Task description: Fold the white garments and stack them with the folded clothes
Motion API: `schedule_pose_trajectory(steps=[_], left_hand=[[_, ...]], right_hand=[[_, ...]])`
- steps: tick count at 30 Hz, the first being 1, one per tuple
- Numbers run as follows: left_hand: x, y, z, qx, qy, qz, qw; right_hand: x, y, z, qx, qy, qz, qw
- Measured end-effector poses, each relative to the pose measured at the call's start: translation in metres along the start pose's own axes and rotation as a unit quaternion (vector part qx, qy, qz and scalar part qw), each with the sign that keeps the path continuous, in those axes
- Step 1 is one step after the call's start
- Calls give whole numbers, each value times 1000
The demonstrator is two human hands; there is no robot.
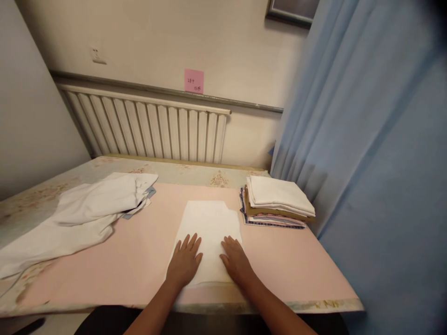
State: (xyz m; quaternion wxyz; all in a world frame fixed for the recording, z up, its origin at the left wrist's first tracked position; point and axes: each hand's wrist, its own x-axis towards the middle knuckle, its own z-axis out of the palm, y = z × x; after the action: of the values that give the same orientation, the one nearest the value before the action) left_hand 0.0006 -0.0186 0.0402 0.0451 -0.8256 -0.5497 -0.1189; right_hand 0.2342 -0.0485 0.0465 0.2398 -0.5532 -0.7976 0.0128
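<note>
A white folded cloth [209, 223] lies flat on the pink table cover [139, 256] near the front edge. My left hand [185, 260] rests palm down on its lower left part, fingers spread. My right hand [235, 260] lies palm down on its lower right part, fingers apart. Neither hand grips anything.
A stack of folded cloths [275, 202], white on top, stands at the right of the table. A loose heap of white fabric [80, 214] lies at the left. A blue curtain [366, 139] hangs close on the right. A white radiator [146, 125] lines the wall behind.
</note>
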Motion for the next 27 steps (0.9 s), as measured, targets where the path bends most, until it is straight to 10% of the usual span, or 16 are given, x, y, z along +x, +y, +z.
schedule_pose_trajectory(steps=[27], left_hand=[[0, 0, 3, -12, 12, -2, 1000]], right_hand=[[-10, 3, 7, -52, 50, -24, 997]])
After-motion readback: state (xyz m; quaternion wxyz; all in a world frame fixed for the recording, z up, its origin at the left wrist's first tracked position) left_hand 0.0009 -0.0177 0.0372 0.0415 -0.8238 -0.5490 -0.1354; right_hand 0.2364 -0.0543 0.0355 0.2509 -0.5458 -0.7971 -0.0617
